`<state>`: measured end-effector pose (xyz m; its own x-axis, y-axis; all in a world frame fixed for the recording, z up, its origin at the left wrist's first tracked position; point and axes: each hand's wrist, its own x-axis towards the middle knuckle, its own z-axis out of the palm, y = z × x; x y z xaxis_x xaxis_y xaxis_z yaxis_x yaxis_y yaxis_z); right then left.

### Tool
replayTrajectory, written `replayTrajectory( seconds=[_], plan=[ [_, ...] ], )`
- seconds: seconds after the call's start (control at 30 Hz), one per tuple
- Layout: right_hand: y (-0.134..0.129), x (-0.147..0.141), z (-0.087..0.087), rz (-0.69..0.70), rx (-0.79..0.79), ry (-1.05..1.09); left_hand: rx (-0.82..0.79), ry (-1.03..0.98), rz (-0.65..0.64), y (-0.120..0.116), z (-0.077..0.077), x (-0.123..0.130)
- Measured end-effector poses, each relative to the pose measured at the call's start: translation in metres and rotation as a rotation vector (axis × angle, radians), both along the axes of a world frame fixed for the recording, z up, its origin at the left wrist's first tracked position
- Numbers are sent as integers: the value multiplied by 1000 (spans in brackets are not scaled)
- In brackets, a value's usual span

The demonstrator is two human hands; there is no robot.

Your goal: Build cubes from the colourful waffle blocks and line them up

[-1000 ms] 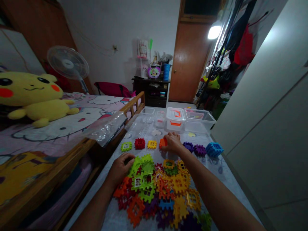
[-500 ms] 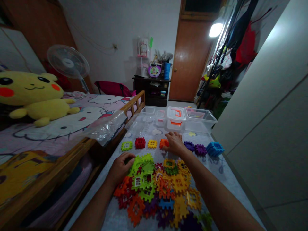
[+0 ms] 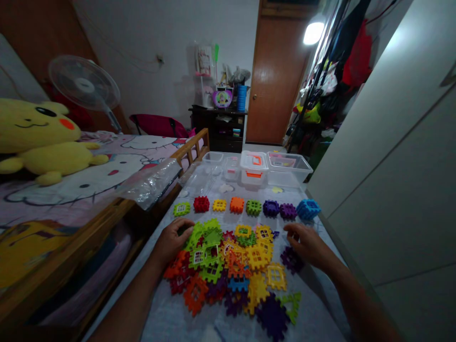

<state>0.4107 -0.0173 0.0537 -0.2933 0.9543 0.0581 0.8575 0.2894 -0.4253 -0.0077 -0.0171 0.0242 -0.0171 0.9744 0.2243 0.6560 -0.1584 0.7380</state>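
Observation:
A mixed pile of toothed plastic pieces [image 3: 228, 266] in green, yellow, orange, red and purple lies on the cloth-covered table. My left hand [image 3: 175, 238] rests at the pile's left edge, fingers curved apart beside the light green pieces [image 3: 210, 232], holding nothing visible. To the right of the pile, my right hand [image 3: 302, 241] hovers with loosely bent, parted fingers and nothing in them, by a dark purple piece [image 3: 291, 260]. Behind the pile runs a row of small stacks, among them an orange stack [image 3: 237, 205], a green stack [image 3: 253, 207] and a blue stack [image 3: 308, 209].
Clear plastic boxes stand at the table's far end, one lidded box [image 3: 253, 168] with orange latches and an open box [image 3: 289, 170]. A wooden bed rail [image 3: 117, 221] with plastic wrap [image 3: 151, 183] borders the left side. A pale cabinet [image 3: 384, 156] flanks the right.
My right hand has left the orange stack and moved right and toward me, uncovering the green stack. My left hand stays by the pile. The camera view has shifted slightly.

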Motion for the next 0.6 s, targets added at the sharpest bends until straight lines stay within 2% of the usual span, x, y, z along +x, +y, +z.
replayTrajectory(
  seconds=[0.1,0.17,0.43,0.5,0.6],
  plan=[
    [1,3,-15,-45,23,6,12,7,11,0,0,0],
    [4,4,-19,-70,30,21,21,14,15,0,0,-1],
    [4,-2,-16,-55,24,65,9,21,4,0,-2,-2],
    [-2,-8,-12,16,53,102,1,19,7,0,-2,-1],
    [-13,-22,-1,247,59,144,-15,26,0,0,-2,-1]
  ],
)
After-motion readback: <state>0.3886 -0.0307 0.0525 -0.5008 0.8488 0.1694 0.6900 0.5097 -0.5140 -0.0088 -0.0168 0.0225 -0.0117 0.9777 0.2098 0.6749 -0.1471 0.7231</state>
